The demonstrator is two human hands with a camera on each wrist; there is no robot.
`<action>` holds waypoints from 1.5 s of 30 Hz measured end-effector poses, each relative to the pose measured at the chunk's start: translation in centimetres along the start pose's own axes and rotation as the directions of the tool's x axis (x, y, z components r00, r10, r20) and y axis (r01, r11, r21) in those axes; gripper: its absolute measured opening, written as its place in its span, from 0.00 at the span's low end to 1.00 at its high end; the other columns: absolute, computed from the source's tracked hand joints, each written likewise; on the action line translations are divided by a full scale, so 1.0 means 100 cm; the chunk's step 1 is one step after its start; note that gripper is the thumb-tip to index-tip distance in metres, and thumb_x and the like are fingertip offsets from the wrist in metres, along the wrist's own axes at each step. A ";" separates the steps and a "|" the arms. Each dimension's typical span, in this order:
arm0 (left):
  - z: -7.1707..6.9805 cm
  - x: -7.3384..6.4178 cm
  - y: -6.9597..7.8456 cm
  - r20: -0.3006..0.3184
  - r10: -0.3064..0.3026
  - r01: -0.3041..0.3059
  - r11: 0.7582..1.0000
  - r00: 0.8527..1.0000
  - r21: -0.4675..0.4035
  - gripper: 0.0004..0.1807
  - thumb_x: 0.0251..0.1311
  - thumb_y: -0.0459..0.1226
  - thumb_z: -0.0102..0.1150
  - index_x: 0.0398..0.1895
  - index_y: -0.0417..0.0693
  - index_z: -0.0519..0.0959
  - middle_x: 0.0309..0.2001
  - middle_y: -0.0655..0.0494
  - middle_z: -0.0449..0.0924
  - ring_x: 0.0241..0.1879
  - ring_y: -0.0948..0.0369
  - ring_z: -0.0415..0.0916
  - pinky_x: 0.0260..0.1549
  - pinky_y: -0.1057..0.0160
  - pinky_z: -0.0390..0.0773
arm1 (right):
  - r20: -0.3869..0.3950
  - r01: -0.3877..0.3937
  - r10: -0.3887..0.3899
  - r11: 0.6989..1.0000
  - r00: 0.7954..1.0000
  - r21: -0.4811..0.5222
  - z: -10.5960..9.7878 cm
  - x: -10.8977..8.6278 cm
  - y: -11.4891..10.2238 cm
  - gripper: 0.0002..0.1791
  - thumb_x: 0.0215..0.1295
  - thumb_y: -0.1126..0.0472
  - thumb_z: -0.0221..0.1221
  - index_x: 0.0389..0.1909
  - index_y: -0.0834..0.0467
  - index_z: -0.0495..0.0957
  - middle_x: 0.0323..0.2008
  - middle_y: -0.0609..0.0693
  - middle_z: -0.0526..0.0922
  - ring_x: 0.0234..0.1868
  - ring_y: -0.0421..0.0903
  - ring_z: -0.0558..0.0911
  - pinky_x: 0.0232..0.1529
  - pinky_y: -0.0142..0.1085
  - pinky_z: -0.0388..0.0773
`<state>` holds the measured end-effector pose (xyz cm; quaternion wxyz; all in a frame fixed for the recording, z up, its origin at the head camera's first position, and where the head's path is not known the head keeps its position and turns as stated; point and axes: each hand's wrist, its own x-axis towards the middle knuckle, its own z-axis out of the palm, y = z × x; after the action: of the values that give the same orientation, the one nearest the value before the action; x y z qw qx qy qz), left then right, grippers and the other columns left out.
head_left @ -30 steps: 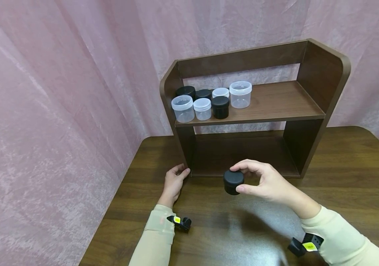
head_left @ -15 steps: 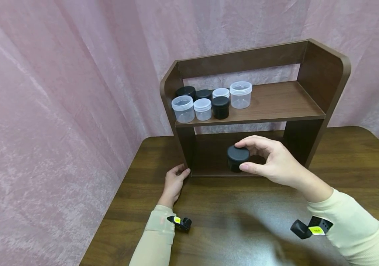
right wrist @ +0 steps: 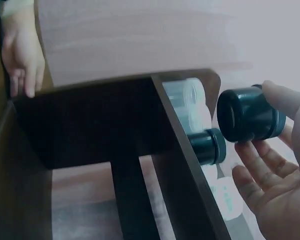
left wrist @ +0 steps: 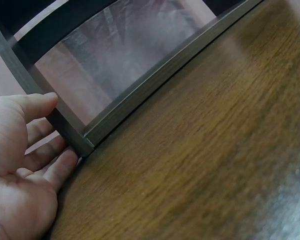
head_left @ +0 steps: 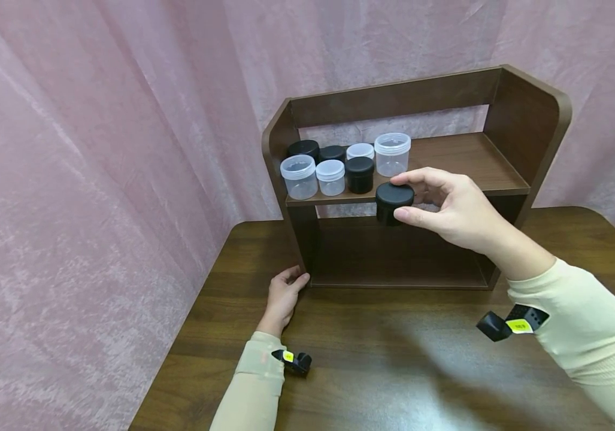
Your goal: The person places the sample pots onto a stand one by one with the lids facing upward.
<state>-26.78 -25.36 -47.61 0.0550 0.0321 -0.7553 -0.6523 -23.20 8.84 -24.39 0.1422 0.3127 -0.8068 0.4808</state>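
Observation:
My right hand [head_left: 455, 209] pinches a black lidded jar [head_left: 393, 203] between thumb and fingers. The jar hangs upright in front of the upper board's edge, apart from the shelf. At the lower left front corner of the brown two-tier shelf [head_left: 463, 158], my left hand [head_left: 281, 299] grips the side panel; in the left wrist view its thumb lies on the panel's front edge, its fingers on the outer side. On the upper board stand a clear jar [head_left: 299, 178], a smaller clear jar with a white lid [head_left: 331, 178], and a black jar [head_left: 360, 175] in the front row.
Behind them are two black jars [head_left: 304, 149], [head_left: 332, 154] and a white-lidded jar [head_left: 360, 151], partly hidden. A larger clear jar [head_left: 392, 154] stands at the right end of the group. The shelf stands on a wooden table [head_left: 361, 359] before a pink curtain [head_left: 124, 149].
My right hand has lifted the black jar from just above the table, past the lower compartment, up to the upper board's level. The left hand has stayed in place.

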 end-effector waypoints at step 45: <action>0.002 0.007 -0.014 -0.050 0.015 -0.017 0.999 0.999 -0.028 0.24 0.60 0.37 0.64 0.58 0.36 0.75 0.54 0.44 0.76 0.56 0.52 0.72 0.54 0.56 0.71 | -0.173 -0.163 0.146 0.983 0.974 -0.088 0.006 0.048 0.031 0.24 0.54 0.51 0.71 0.51 0.53 0.81 0.43 0.55 0.84 0.38 0.36 0.82 0.31 0.23 0.73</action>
<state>-27.56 -25.48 -48.94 0.0795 0.0416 -0.7446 -0.6614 -28.76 7.60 -24.25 0.1868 0.2003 -0.8373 0.4731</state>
